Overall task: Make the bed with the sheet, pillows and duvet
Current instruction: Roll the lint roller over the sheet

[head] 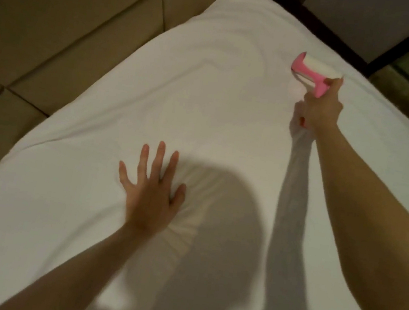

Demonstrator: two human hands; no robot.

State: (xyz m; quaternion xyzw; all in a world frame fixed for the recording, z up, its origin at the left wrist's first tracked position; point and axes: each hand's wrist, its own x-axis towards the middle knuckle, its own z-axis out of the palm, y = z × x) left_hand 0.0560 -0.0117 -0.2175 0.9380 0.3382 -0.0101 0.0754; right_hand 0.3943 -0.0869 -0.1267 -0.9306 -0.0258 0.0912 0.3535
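Head view looks down over a white sheet (pixel 204 108) spread across the bed, with a padded wall (pixel 69 7) along its far-left edge and a dark frame (pixel 326 28) at the top right. Your left hand (pixel 152 195) lies flat on the sheet, fingers (pixel 159 159) spread apart and pressing in — the cloth dimples and puckers just beside the palm. That looks like an anchor: you pin the fabric so it cannot creep while the other hand works.

Your right hand (pixel 319 110) is stretched well ahead, fingers wrapped tight round the pink handle of a lint roller (pixel 313 70). Its white drum rests on or just above the sheet; which of the two, the view does not settle. Holding it at arm's length with the handle angled back toward you suits a long stroke along the cloth.

No pillows or duvet are in view, so the sheet stage seems to be the one in hand, with most of the task still ahead.

No brand, label or writing can be read on the roller or the bedding — the picture is soft and the light is dim.
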